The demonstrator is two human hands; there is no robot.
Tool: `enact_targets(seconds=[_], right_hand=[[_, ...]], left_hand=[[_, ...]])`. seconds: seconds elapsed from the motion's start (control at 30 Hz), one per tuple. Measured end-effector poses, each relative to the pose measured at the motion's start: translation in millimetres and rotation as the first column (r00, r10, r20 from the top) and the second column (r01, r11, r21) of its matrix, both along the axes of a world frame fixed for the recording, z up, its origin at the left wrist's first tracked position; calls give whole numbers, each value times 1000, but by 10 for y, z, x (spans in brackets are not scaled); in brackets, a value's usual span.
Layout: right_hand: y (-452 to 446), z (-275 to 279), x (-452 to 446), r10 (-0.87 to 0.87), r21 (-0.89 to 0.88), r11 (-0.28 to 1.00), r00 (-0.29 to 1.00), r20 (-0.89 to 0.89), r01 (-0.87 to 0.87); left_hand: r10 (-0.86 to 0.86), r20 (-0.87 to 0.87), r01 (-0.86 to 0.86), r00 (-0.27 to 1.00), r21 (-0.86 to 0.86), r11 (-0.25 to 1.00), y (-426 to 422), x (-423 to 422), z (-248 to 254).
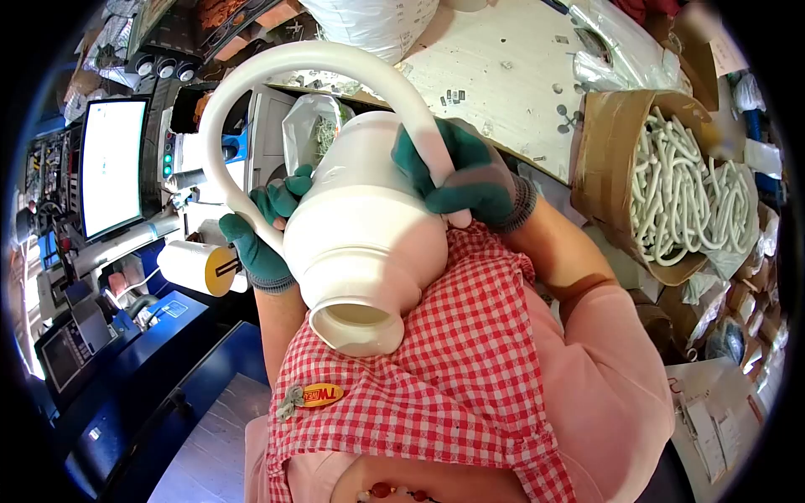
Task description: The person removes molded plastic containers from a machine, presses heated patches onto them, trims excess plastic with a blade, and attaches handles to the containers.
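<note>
A cream-white plastic jug-like vessel [360, 218] lies against the checked apron, its open mouth toward my body. Over it arches a thick white curved tube [314, 57], with both ends down beside the vessel. My left hand [264, 222], in a green and grey glove, closes around the tube's left end at the vessel's side. On the right, my right hand [470, 176], gloved the same way, wraps its fingers around the other end of the tube near the vessel. Parts of both palms are hidden.
At the right, a cardboard box [604, 168] holds several white curved tubes [679, 193]. A worktable [495, 59] with small scattered parts lies ahead, beside a white sack [373, 25]. At the left stand a lit monitor [113, 168] and a yellow-ended cylinder [197, 268].
</note>
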State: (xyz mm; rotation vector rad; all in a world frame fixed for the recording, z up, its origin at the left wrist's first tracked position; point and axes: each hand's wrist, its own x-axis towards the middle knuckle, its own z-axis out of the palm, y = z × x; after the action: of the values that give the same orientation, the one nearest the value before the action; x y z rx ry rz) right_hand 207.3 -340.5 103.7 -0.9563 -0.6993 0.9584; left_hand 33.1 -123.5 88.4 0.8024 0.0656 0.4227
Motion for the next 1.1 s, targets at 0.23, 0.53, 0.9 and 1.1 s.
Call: enact_targets(seconds=[0.23,0.53,0.9,1.1], right_hand=[[75,-40,115,-47,120,992,991,129,32],[677,-11,0,88,33,996,993,-74,-86],[665,86,-131,155,17,987,986,60,-157],[702,157,-160,136,13,990,984,111,-138]], left_hand=[[673,-149,-29,725,969,246,63,-249,323],[-209,51,-77,976,990,-118,-68,-5,1100],[-47,72,-73,996,997,-10,-10,-345,986],[-113,80,-71,990,994,83,141,-414,923]])
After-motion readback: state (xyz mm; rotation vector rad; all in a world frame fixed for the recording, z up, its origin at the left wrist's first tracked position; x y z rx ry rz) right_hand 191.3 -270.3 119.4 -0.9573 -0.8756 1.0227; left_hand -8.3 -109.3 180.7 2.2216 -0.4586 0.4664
